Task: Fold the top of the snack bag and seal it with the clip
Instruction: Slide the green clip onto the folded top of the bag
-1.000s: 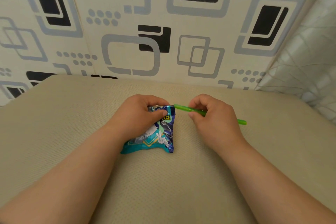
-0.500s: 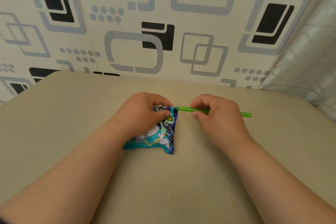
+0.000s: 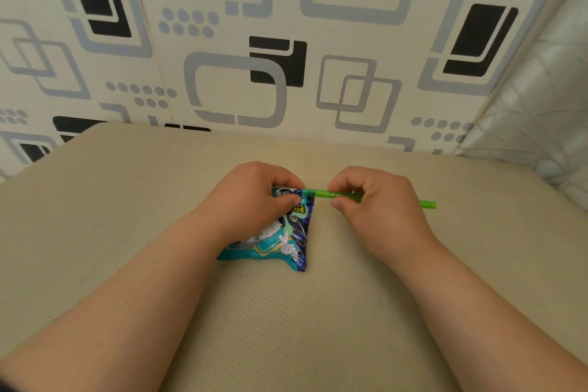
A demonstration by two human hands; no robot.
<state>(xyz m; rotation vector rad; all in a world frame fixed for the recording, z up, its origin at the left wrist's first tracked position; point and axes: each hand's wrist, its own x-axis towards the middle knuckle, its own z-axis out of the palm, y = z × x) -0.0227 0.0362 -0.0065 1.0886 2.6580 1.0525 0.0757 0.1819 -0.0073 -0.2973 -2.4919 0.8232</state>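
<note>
A small blue and teal snack bag [image 3: 280, 245] lies on the beige cushion, its top end pointing away from me. My left hand [image 3: 254, 200] covers the bag's upper part and pinches its folded top edge. A long thin green clip [image 3: 343, 195] lies level, its left tip touching the bag's top right corner. My right hand [image 3: 375, 204] grips the clip around its middle between thumb and fingers; the clip's right end sticks out past the hand. Whether the clip's jaws straddle the fold is hidden.
The beige textured cushion [image 3: 286, 328] fills the foreground. Behind it stands a wall [image 3: 286, 41] with grey and black square patterns. A pale quilted cushion [image 3: 541, 124] rises at the right edge.
The clip has levelled out and its left tip has slid closer onto the bag's top corner. My left hand keeps its pinch on the fold. The view shifted slightly.
</note>
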